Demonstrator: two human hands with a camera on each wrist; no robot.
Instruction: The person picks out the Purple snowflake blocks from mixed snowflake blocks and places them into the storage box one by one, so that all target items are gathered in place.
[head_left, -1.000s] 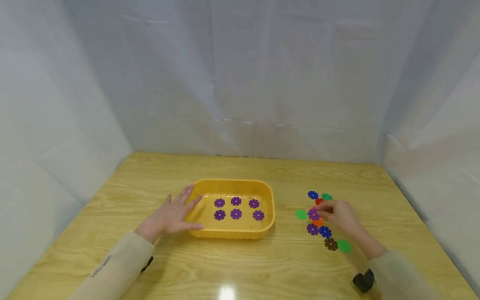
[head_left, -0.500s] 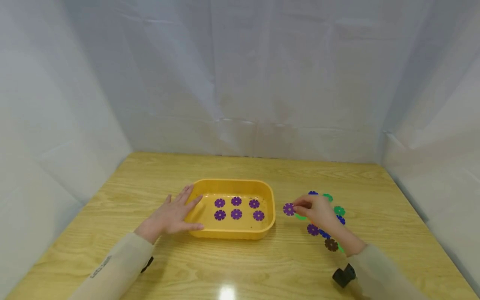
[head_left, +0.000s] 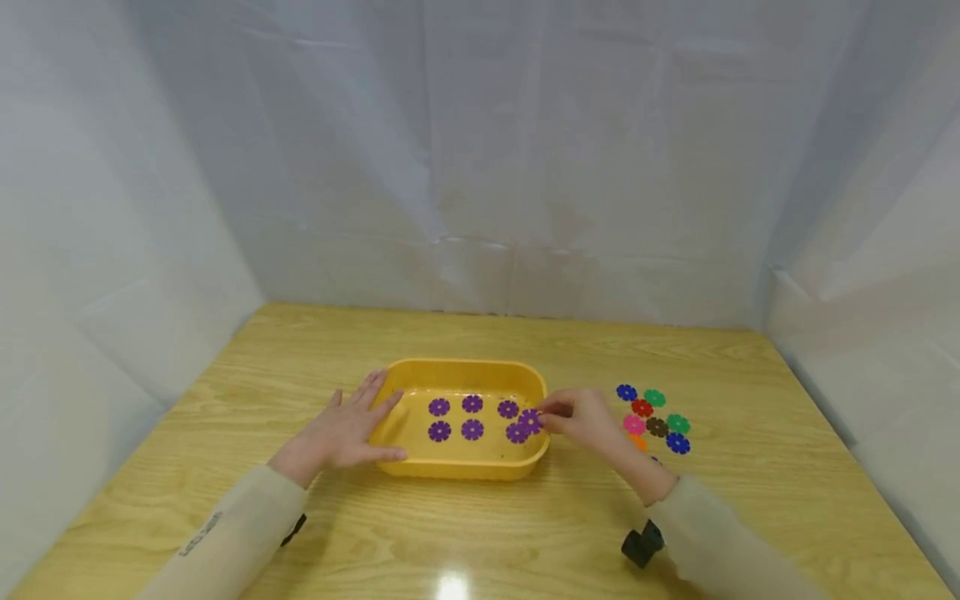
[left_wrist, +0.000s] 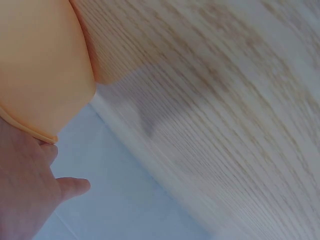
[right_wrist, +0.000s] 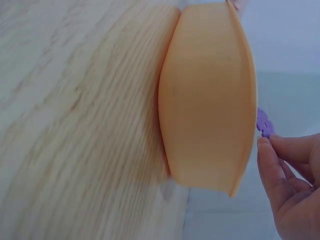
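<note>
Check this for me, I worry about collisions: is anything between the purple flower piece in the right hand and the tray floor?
Nothing visible blocks it. The right hand pinches the purple piece over the yellow tray, just past its right rim, close beside a purple piece already lying there.

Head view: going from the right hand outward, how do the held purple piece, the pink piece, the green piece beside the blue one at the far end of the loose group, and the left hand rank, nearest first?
1. Purple piece: in the right hand, over the yellow tray's right end.
2. Pink piece: on the table, just right of the hand.
3. Green piece: farther right, far end of the loose group.
4. Left hand: across the tray, at its left end.
</note>
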